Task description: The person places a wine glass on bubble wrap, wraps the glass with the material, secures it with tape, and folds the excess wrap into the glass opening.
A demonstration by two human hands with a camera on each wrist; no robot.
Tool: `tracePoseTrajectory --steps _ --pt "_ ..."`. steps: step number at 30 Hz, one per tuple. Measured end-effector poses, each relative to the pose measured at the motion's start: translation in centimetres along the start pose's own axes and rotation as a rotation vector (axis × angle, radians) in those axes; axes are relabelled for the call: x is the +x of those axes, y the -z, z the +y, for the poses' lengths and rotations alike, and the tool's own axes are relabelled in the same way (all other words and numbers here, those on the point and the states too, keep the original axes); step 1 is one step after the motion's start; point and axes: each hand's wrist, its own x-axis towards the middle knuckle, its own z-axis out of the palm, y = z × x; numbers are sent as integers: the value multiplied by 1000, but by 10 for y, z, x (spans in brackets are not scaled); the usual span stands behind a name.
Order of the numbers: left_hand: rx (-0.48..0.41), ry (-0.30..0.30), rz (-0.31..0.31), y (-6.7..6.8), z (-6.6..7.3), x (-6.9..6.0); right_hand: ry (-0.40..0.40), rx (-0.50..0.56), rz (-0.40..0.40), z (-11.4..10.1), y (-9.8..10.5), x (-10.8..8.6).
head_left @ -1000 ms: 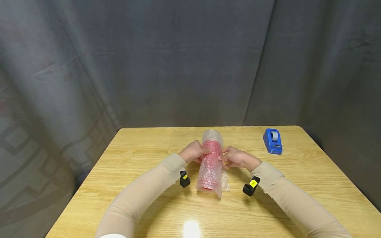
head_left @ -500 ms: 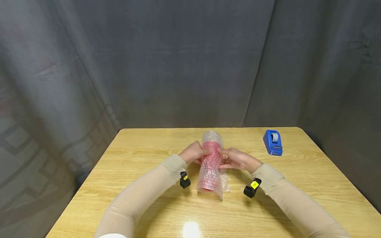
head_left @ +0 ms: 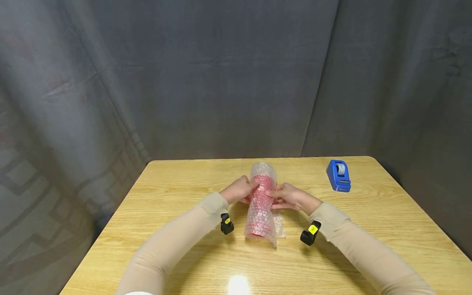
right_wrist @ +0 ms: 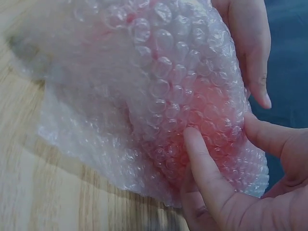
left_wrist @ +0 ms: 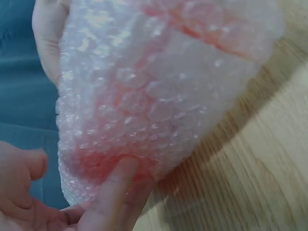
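Note:
A red object wrapped in clear bubble wrap (head_left: 260, 215) lies lengthwise on the table as a roll, its near end loose and flared. What the red object is cannot be told through the wrap. My left hand (head_left: 239, 189) grips the roll's left side, thumb on top; in the left wrist view its fingers (left_wrist: 113, 192) press against the bubbles. From the right, my right hand (head_left: 293, 196) holds the roll with its thumb over the top and its fingers lower on the side. The right wrist view shows those fingers (right_wrist: 204, 163) pressing the wrap.
A blue tape dispenser (head_left: 338, 176) with a roll of clear tape stands at the table's back right. A loose flap of bubble wrap (head_left: 279, 225) lies on the wood to the roll's right. Grey curtains (head_left: 228, 82) hang behind the wooden table (head_left: 177, 180).
The right hand's fingers have shifted on the roll's right side, and its thumb now reaches further over the top. The left hand and the roll stay nearly in place.

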Motion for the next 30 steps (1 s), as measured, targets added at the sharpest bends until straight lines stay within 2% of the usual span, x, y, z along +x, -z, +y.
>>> tracePoseTrajectory --steps 3,8,13,17,22,25,30 --pt "-58 26 -28 2 -2 2 -21 -7 18 -1 -2 -1" --pt "-222 87 -81 9 -8 6 -31 -12 20 -2 -4 -2" --pt "-314 98 -111 14 -16 9 -30 -23 19 -2 -4 -1" --pt "-263 97 -87 15 -18 9 -27 -41 19 -2 -2 -1" --pt "-124 121 -32 13 -13 8 -28 -46 17 -4 -1 -2" --pt "-118 130 -41 12 -12 9 -27 -43 12 -5 -1 -2" --pt "-191 127 -101 12 -16 11 -29 -44 10 -5 -1 -3"
